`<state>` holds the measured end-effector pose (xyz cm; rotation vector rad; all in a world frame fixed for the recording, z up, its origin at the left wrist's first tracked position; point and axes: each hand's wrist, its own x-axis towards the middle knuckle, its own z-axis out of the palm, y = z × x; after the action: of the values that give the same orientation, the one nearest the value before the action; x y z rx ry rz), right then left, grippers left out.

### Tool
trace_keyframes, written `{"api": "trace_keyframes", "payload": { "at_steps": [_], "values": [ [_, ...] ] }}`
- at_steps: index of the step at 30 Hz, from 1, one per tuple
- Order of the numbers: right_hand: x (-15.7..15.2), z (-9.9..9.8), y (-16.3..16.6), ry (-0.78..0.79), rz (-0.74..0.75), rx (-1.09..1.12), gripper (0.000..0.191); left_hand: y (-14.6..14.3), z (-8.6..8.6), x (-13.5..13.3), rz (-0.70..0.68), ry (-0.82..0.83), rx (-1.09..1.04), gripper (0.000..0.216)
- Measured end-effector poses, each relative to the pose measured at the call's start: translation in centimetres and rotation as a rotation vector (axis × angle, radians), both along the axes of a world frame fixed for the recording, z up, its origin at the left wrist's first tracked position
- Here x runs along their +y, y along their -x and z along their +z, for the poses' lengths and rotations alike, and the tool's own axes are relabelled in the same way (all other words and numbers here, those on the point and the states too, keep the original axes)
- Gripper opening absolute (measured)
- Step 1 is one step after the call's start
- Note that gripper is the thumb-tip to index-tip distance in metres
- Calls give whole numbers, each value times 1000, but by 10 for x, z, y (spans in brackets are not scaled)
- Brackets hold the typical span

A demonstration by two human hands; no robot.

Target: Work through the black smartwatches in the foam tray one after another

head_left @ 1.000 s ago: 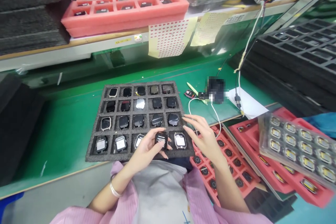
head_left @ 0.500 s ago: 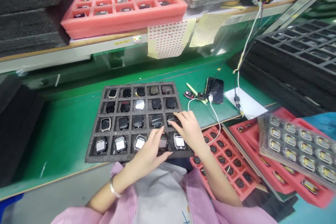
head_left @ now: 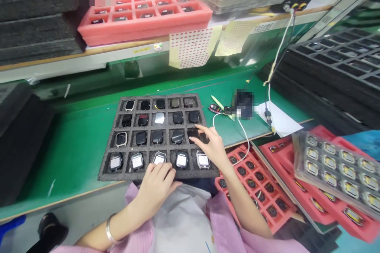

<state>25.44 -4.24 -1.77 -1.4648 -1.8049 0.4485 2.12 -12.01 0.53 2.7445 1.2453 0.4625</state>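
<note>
A dark grey foam tray (head_left: 102,170) holds smartwatches in rows of square pockets. My right hand (head_left: 212,146) is over the right end of the second row from the front. Its thumb and index finger are closed round a dark smartwatch (head_left: 194,134), which still sits in its pocket. My left hand (head_left: 157,185) lies at the tray's front edge, fingers bent forward and thumb apart. Its fingertips meet the lower edge of a silver-framed smartwatch (head_left: 159,157), partly covering it. Right of that sits a smartwatch with a white label (head_left: 181,159), untouched.
Behind, a pink foam tray (head_left: 145,27) stands on a shelf beside black foam stacks (head_left: 32,19). A phone (head_left: 244,104), cables and a green pen (head_left: 217,102) lie to the right. Pink trays (head_left: 258,197) and a clear blister tray (head_left: 338,166) sit lower right.
My left hand has moved left and down, off the fourth front-row smartwatch to the third, uncovering the white-labelled one. My right hand stays at the same pocket.
</note>
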Motion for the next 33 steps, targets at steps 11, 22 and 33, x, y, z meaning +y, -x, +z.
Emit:
{"api": "trace_keyframes", "payload": {
  "at_steps": [11,22,33],
  "values": [
    [-5,6,7,109,111,188,24,-8,4,-14,-14,177,12,5],
    [-16,25,-5,254,54,819,27,-6,23,76,63,328,-164,18],
    [-2,28,19,326,55,1023,47,0,25,100,100,699,-526,22]
  ]
}}
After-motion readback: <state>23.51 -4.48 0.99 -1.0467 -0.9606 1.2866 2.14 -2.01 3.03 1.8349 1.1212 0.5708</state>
